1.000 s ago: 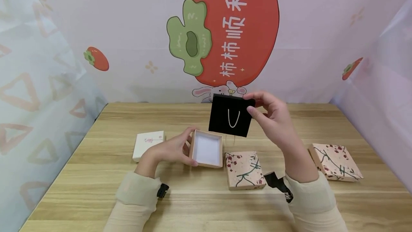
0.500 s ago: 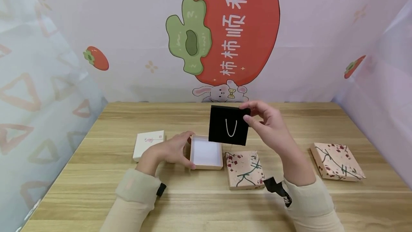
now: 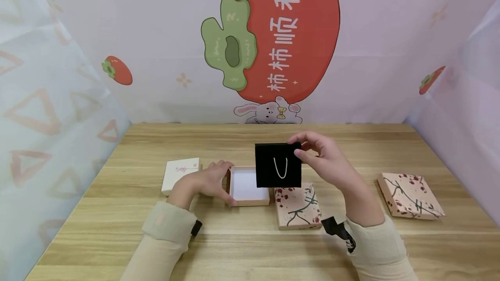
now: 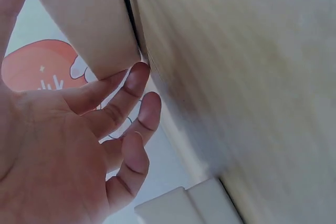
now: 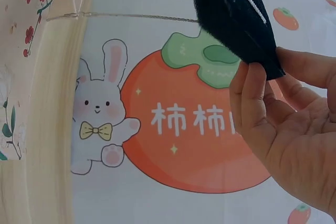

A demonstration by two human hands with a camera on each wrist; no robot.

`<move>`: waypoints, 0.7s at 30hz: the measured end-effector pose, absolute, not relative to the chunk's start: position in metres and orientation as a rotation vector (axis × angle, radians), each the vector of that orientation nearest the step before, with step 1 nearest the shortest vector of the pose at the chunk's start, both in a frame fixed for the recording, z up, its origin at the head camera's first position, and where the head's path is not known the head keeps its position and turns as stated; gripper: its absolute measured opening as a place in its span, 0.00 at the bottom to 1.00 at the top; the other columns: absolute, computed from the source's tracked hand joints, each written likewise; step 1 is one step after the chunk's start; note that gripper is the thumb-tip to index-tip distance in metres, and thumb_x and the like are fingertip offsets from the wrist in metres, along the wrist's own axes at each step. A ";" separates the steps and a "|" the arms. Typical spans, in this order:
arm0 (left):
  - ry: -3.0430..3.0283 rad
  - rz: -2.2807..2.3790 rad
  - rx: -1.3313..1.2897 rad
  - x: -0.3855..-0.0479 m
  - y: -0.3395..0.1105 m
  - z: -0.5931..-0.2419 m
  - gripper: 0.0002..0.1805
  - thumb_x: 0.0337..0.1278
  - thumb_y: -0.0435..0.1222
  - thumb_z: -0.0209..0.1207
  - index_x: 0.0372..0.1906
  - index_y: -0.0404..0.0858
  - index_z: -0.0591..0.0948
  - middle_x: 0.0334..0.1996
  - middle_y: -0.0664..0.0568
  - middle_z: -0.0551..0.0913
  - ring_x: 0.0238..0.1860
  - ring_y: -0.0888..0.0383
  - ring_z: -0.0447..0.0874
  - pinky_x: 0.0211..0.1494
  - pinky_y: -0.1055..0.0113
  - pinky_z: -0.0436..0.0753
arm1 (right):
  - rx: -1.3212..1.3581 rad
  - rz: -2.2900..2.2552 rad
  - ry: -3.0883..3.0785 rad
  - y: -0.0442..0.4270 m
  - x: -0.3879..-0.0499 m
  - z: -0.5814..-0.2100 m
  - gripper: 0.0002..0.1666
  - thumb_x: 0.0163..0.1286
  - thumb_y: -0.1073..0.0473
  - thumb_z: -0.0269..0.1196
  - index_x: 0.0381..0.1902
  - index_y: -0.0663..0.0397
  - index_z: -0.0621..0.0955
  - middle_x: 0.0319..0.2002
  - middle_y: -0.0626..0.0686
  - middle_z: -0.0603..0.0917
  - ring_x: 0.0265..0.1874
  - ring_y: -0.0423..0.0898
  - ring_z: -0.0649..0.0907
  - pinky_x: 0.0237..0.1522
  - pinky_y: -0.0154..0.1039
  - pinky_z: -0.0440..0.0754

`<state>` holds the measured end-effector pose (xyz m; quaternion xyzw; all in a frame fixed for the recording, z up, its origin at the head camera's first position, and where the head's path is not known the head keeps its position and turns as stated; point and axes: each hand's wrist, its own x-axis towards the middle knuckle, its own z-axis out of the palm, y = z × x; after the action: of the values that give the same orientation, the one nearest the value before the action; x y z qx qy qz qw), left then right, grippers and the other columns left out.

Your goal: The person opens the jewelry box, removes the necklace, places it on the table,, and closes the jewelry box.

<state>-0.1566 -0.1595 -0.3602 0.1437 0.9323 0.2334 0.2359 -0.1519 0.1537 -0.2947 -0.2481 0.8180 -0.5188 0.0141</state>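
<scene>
My right hand (image 3: 327,158) pinches the upper right corner of a square black jewelry pad (image 3: 265,174), thumb in front and fingers behind. A white cord loop (image 3: 280,176) shows on the pad's face. In the right wrist view, thin chain strands (image 5: 131,15) stretch from the black pad (image 5: 226,19). The pad hangs upright above the right part of a box base (image 3: 250,203) with a white inside, hiding some of it. My left hand (image 3: 208,181) holds this base at its left side, thumb at the near corner and fingers at the far corner.
A pink floral box piece (image 3: 297,211) lies just right of the box base, partly behind the pad. Another floral box (image 3: 410,196) lies farther right. A white box (image 3: 175,171) sits left, partly behind my left hand. All lie on a wooden table (image 3: 250,246).
My right hand has lowered the black pad from above the table's far edge toward the box base and turned it level. The left hand stays at the base, which has shifted slightly nearer.
</scene>
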 end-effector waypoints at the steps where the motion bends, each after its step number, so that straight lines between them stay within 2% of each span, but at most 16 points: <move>1: 2.558 0.627 0.390 -0.157 -0.160 -0.360 0.64 0.36 0.55 0.77 0.77 0.37 0.55 0.77 0.37 0.54 0.77 0.35 0.48 0.73 0.36 0.59 | -0.775 -1.610 2.534 0.154 -0.152 -0.295 0.13 0.72 0.69 0.58 0.52 0.59 0.79 0.52 0.57 0.81 0.43 0.47 0.81 0.43 0.34 0.82; 5: 2.576 0.566 0.380 -0.155 -0.157 -0.353 0.62 0.38 0.55 0.76 0.77 0.38 0.56 0.76 0.38 0.57 0.76 0.35 0.52 0.71 0.35 0.62 | -0.783 -1.601 2.485 0.153 -0.152 -0.296 0.13 0.72 0.70 0.57 0.52 0.61 0.79 0.52 0.58 0.80 0.45 0.51 0.81 0.44 0.35 0.83; 9: 2.641 0.596 0.408 -0.151 -0.152 -0.338 0.57 0.46 0.53 0.73 0.77 0.39 0.56 0.76 0.40 0.57 0.76 0.33 0.50 0.71 0.33 0.59 | -0.779 -1.573 2.462 0.154 -0.151 -0.296 0.13 0.72 0.70 0.56 0.53 0.62 0.79 0.53 0.60 0.80 0.45 0.52 0.81 0.44 0.35 0.84; 12: 2.687 0.782 0.561 -0.149 -0.148 -0.327 0.44 0.60 0.45 0.66 0.76 0.40 0.59 0.72 0.41 0.66 0.73 0.36 0.62 0.70 0.38 0.65 | -0.786 -1.559 2.451 0.156 -0.150 -0.297 0.13 0.72 0.70 0.56 0.53 0.62 0.79 0.53 0.60 0.80 0.44 0.51 0.81 0.44 0.36 0.84; 16: 2.663 1.063 0.771 -0.146 -0.140 -0.316 0.25 0.74 0.38 0.51 0.72 0.41 0.67 0.59 0.45 0.79 0.60 0.45 0.78 0.61 0.49 0.77 | -0.793 -1.550 2.431 0.156 -0.150 -0.298 0.13 0.72 0.70 0.56 0.52 0.63 0.79 0.52 0.60 0.80 0.44 0.51 0.81 0.43 0.36 0.84; 18: 2.642 1.165 0.802 -0.144 -0.134 -0.312 0.21 0.77 0.39 0.46 0.68 0.41 0.72 0.53 0.47 0.82 0.55 0.48 0.81 0.57 0.53 0.79 | -0.798 -1.552 2.418 0.156 -0.150 -0.299 0.13 0.73 0.70 0.56 0.52 0.64 0.78 0.52 0.61 0.79 0.44 0.51 0.81 0.43 0.36 0.84; 21: 2.595 1.299 0.791 -0.143 -0.124 -0.308 0.19 0.78 0.41 0.45 0.63 0.39 0.76 0.47 0.48 0.84 0.48 0.49 0.84 0.53 0.56 0.81 | -0.791 -1.563 2.411 0.156 -0.150 -0.298 0.12 0.73 0.69 0.56 0.53 0.64 0.78 0.52 0.62 0.79 0.44 0.51 0.81 0.43 0.37 0.84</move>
<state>-0.1429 -0.1245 -0.3083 0.2626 0.8607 0.4310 0.0668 -0.1498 0.1557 -0.2985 -0.2644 0.8065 -0.5227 0.0805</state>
